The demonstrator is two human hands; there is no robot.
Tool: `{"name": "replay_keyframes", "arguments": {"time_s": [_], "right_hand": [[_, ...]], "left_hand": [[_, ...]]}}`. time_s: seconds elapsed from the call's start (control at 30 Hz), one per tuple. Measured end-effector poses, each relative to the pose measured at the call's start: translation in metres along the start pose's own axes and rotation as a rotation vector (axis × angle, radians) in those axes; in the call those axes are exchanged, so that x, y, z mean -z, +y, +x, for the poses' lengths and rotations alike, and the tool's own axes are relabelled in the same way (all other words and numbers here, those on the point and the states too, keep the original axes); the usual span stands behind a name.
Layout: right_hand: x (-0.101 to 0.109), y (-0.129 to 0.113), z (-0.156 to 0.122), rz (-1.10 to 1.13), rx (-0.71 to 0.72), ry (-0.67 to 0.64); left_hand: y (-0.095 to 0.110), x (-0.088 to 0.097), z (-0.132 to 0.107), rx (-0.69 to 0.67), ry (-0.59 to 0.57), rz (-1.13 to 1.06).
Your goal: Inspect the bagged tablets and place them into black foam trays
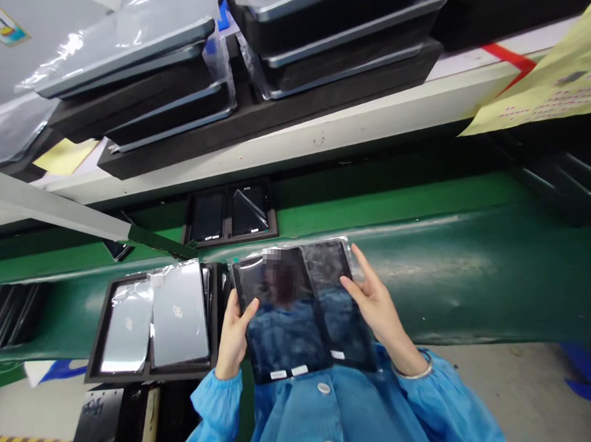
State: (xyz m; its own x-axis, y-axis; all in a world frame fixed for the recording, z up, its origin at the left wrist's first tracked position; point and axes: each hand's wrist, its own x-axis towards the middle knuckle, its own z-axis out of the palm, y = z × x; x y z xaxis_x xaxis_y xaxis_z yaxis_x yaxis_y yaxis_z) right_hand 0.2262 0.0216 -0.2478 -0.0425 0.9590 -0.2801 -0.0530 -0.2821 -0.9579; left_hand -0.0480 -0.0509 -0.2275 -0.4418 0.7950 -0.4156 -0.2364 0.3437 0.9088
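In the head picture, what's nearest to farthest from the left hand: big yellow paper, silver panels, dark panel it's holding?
From the left hand:
1. Dark panel: in its grip.
2. Silver panels: to its left.
3. Big yellow paper: far off, upper right.

L grip [233, 336] clasped, upright; R grip [379, 311] clasped, angled inward.

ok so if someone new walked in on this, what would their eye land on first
Probably the dark, glossy panels at the centre, reflecting blue and gripped by the left hand and right hand at opposite sides. Next, the pale silver panels in a dark tray left of the hands, bright against the green surface. Then the yellow sheet hanging at the upper right.
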Motion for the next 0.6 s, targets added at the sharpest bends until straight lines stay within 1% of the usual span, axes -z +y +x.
{"name": "replay_keyframes", "arguments": {"time_s": [0.07,0.1,0.17,0.2,0.27,0.33,0.4,0.5,0.6], "right_hand": [[0.022,0.02,0.017,-0.002,-0.028,0.11],[0.034,0.03,0.026,0.003,-0.046,0.17],[0.058,0.052,0.046,0.019,-0.092,0.259],[0.067,0.062,0.055,0.024,-0.113,0.281],[0.076,0.082,0.07,0.028,-0.144,0.279],[0.071,0.099,0.08,0.029,-0.165,0.228],[0.055,0.114,0.086,0.028,-0.175,0.166],[0.031,0.132,0.088,0.011,-0.145,0.131],[0.021,0.142,0.086,-0.038,-0.082,0.127]], "left_hand": [[-0.009,0.02,0.017,0.032,0.092,0.042],[-0.013,0.03,0.025,0.054,0.121,0.06],[-0.021,0.046,0.04,0.094,0.129,0.083],[-0.025,0.051,0.047,0.107,0.12,0.091],[-0.035,0.054,0.06,0.116,0.098,0.108],[-0.049,0.049,0.071,0.103,0.099,0.137],[-0.063,0.042,0.081,0.077,0.136,0.189],[-0.083,0.034,0.091,0.031,0.252,0.31],[-0.091,0.032,0.094,-0.019,0.34,0.413]]}}
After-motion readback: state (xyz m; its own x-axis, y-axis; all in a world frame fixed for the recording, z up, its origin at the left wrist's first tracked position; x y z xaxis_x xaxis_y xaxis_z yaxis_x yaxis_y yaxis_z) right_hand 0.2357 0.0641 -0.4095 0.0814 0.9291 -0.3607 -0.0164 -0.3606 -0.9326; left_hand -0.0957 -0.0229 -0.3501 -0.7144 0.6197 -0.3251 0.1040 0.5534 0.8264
